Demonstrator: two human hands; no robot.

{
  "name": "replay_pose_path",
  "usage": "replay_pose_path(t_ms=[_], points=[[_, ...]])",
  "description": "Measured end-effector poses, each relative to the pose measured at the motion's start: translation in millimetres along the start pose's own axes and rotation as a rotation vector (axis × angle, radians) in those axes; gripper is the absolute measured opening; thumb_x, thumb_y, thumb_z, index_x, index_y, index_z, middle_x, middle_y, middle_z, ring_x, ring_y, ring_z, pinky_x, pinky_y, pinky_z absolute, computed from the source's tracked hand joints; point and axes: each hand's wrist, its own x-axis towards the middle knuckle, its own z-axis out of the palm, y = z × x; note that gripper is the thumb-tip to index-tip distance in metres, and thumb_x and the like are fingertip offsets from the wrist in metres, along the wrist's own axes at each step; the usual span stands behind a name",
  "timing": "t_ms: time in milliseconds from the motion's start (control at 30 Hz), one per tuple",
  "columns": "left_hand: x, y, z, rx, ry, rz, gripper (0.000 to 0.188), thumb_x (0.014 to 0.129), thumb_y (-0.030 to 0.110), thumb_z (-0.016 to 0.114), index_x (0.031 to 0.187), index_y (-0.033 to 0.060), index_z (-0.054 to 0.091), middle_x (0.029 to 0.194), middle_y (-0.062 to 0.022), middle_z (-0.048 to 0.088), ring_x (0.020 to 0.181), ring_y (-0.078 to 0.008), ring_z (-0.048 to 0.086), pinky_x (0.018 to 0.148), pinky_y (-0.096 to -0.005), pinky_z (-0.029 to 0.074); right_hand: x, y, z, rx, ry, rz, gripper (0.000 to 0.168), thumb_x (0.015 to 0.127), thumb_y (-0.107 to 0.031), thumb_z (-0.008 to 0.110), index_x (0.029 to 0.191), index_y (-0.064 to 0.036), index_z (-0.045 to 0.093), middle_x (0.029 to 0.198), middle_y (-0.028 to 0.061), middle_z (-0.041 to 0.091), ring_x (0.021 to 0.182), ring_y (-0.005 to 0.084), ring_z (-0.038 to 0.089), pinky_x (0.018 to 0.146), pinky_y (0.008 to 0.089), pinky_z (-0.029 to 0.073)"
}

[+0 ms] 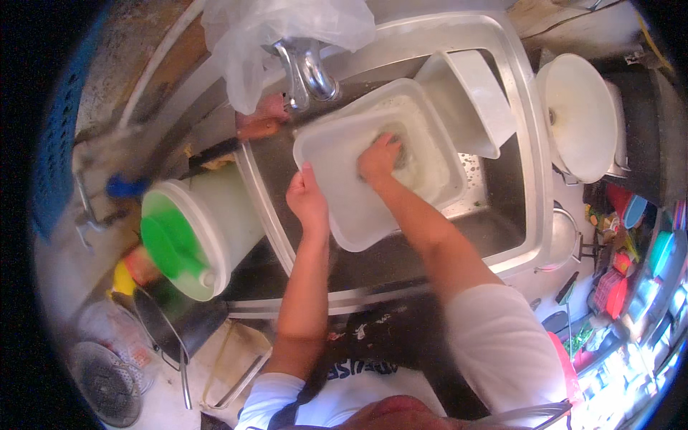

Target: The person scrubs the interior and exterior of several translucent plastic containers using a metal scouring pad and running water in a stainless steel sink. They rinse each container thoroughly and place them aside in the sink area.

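Note:
A translucent white plastic tub (344,199) is tilted over the stainless steel sink (508,231). My left hand (307,196) grips its left rim, thumb on the near side. Inside the tub, my right hand (380,157) presses a dark, blurred scouring pad (402,153) against the wet, whitish surface. Whether a second tub lies under this one, I cannot tell. Another white plastic container (484,102) leans on its side in the sink's far right corner. Above the sink's back edge is a chrome faucet (317,75), partly wrapped in a clear plastic bag (290,21).
Left of the sink, a white bucket (231,209) lies tipped, a green object (172,242) showing at its end. A reddish item (263,115) sits by the sink's back left corner. On the right stands a large white bowl (580,118). A metal-framed chair (236,371) is at lower left.

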Motion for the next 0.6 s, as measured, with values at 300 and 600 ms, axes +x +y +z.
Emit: replay_pose_path(t_ms=[300, 600], points=[[3, 25, -4, 0.219, -0.032, 0.342, 0.006, 0.067, 0.002, 0.052, 0.064, -0.0011, 0.049, 0.057, -0.0060, 0.053, 0.051, -0.0173, 0.049, 0.052, -0.0319, 0.040, 7, 76, -47, -0.204, -0.194, -0.719, 0.045, 0.068, -0.002, 0.055, 0.112, -0.010, 0.052, 0.118, 0.0126, 0.053, 0.105, 0.0314, 0.053, 0.084, 0.0391, 0.046], [-104, 88, -59, 0.688, -0.233, 1.531, 0.011, 0.065, 0.006, 0.055, 0.058, 0.0063, 0.046, 0.058, -0.0111, 0.045, 0.053, -0.0296, 0.047, 0.047, -0.0415, 0.038, -123, 134, -160, -0.257, -0.049, -0.381, 0.029, 0.057, -0.003, 0.057, 0.086, -0.005, 0.058, 0.094, 0.0153, 0.059, 0.093, 0.0325, 0.056, 0.079, 0.0387, 0.046]])
